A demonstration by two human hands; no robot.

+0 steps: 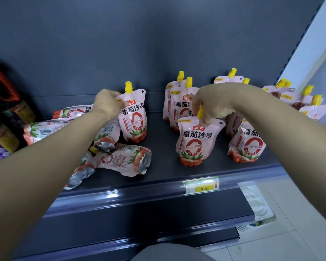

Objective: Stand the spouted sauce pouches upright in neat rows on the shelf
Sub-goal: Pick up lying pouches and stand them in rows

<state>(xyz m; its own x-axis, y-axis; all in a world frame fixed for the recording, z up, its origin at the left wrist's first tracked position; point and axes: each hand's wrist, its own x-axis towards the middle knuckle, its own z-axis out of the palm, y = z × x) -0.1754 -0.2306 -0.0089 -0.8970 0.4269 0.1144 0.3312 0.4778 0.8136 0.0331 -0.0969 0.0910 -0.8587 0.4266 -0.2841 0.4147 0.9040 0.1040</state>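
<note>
Five sauce pouches [124, 160] lie flat at left; about twelve more stand upright; one price tag [201, 185].

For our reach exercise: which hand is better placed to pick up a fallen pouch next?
Probably left: the left hand sits beside the fallen pouches; the right hand grips an upright pouch's cap farther right.

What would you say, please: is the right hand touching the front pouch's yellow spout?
Touching. The head view shows the right hand pinching the yellow spout of the front pouch.
</note>
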